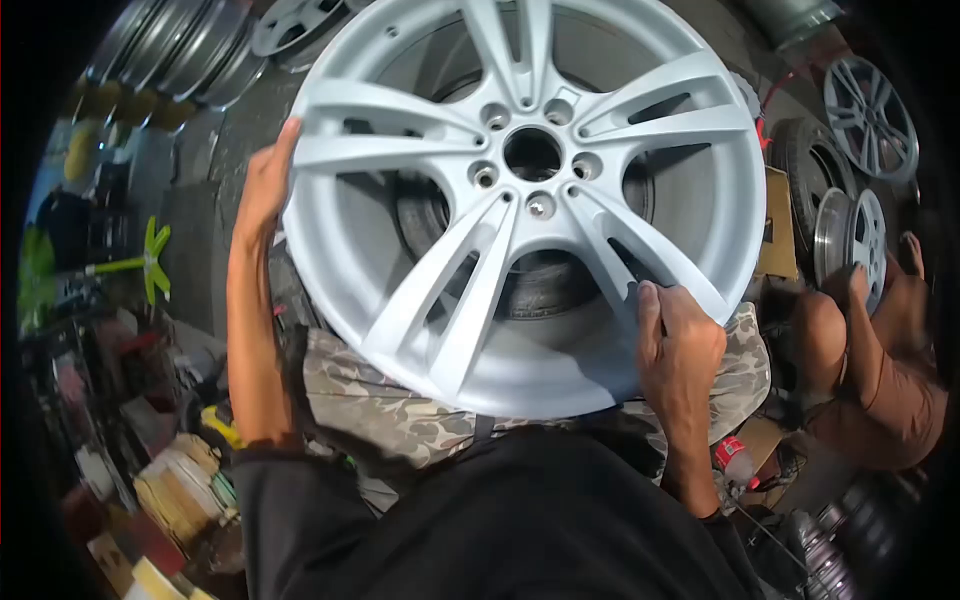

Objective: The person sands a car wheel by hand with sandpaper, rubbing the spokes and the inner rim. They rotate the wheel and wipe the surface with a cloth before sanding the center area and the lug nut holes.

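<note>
Big silver wheel (520,190) propped on lap, face up toward camera. Left hand (262,190) clamps rim edge, right hand (680,345) grips lower spoke. Coworker (880,350) squats beside, more wheels (870,115) around.

The floor (205,190) is bare grey concrete, stained in places. Directly on it: a row of alloy rims (175,50) standing on edge at upper left, a tyre (805,160) at right with a polished rim (850,240) leaning beside it, flattened cardboard (778,225), and a red-capped spray can (735,460).
</note>
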Tool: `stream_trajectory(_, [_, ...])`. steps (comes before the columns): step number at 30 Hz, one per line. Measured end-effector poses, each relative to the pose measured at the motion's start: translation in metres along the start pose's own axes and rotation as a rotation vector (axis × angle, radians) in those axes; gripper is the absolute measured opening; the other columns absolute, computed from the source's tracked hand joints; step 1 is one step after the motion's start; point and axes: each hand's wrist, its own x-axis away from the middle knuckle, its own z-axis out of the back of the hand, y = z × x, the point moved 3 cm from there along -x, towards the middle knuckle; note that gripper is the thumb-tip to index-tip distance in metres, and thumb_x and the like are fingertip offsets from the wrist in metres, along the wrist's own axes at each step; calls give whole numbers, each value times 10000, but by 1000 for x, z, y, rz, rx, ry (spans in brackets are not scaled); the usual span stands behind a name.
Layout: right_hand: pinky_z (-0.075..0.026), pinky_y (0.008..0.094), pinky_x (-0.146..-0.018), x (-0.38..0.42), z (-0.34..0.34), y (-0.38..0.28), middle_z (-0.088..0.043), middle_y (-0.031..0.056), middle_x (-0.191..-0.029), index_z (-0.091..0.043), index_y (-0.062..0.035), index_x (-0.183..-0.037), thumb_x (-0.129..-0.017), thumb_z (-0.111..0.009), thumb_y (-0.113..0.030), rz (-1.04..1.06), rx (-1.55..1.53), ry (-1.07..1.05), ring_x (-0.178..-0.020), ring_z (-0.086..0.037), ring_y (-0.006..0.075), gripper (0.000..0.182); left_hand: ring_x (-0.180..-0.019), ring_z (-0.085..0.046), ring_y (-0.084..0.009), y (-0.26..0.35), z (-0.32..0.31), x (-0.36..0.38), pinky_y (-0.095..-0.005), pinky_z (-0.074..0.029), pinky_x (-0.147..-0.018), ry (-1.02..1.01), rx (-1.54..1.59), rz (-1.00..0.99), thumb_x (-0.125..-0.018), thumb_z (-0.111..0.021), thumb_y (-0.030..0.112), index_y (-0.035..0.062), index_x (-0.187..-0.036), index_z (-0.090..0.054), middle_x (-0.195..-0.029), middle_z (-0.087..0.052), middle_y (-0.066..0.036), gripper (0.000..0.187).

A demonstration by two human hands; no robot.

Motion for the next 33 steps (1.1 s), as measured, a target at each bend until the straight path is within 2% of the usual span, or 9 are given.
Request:
stream_trajectory(7, [-556, 460, -777, 28, 35, -12, -719, 182, -947, -769, 12, -1163, -1030, -676, -85, 136, -278, 30, -843, -717, 363, 189, -973, -711, -228, -17, -9, 6, -330, -556, -876, 129, 272, 64, -1051, -602, 646, -83, -1167, -790, -1069, -760, -191, 762])
stream_trajectory(9, [-553, 462, -835, 48, 44, 0, -717, 161, -1012, -761, -12, -1239, -982, -714, -58, 329, -197, 28, -939, -703, 343, 266, -915, -702, -204, -27, -10, 8, -329, -552, -830, 170, 341, 51, -1062, -590, 637, -71, -1126, -798, -1004, -762, -151, 741])
stream_trajectory(11, [-552, 453, -871, 67, 44, -3, -725, 160, -1077, -761, -18, -1236, -951, -735, -58, 580, -144, -120, -1038, -697, 350, 289, -774, -669, -152, -35, 1, 7, -312, -529, -720, 195, 264, 44, -1082, -574, 603, -32, -998, -794, -882, -747, -91, 677])
stream_trajectory(13, [-560, 454, -877, 81, 29, -9, -716, 158, -1092, -763, -16, -1211, -931, -749, -64, 631, -109, -102, -1035, -695, 347, 285, -708, -639, -132, -34, 9, 15, -304, -508, -671, 212, 292, -5, -1094, -562, 578, -10, -942, -767, -831, -731, -68, 640])
stream_trajectory(20, [-551, 477, -858, 82, -39, -95, -714, 152, -1033, -762, 4, -1100, -1023, -656, -213, 557, -310, -246, -993, -705, 324, 254, -601, -610, -101, -25, 23, 40, -279, -484, -584, 393, 482, -102, -1111, -565, 461, 36, -889, -707, -770, -719, -50, 500])
stream_trajectory(24, [-533, 491, -860, 81, 6, -41, -702, 137, -960, -770, 11, -1049, -1027, -642, -196, 573, 9, -190, -971, -704, 300, 244, -594, -612, -97, -45, 41, 41, -266, -474, -569, 412, 532, -98, -1100, -599, 444, 31, -906, -709, -796, -732, -58, 469])
stream_trajectory(26, [-521, 482, -881, 80, 11, -43, -721, 164, -973, -781, 16, -976, -1041, -622, -199, 501, 213, -178, -959, -715, 314, 276, -594, -612, -97, -57, 48, 43, -265, -472, -567, 434, 544, -79, -1098, -604, 445, 28, -912, -711, -801, -734, -60, 469])
stream_trajectory(29, [-566, 567, -851, 75, -57, -86, -722, 241, -1002, -764, 54, -880, -1042, -601, -193, 464, -149, -212, -888, -715, 449, 337, -601, -610, -95, -59, 48, 44, -265, -471, -564, 447, 564, -70, -1096, -614, 435, 20, -924, -714, -806, -729, -61, 461])
stream_trajectory(33, [-601, 522, -819, 65, -26, -79, -738, 243, -1034, -774, 28, -880, -1051, -587, -203, 405, -71, -338, -883, -741, 425, 343, -612, -598, -82, -60, 44, 45, -254, -461, -564, 355, 568, -129, -1097, -628, 443, 33, -912, -712, -785, -702, -35, 457])
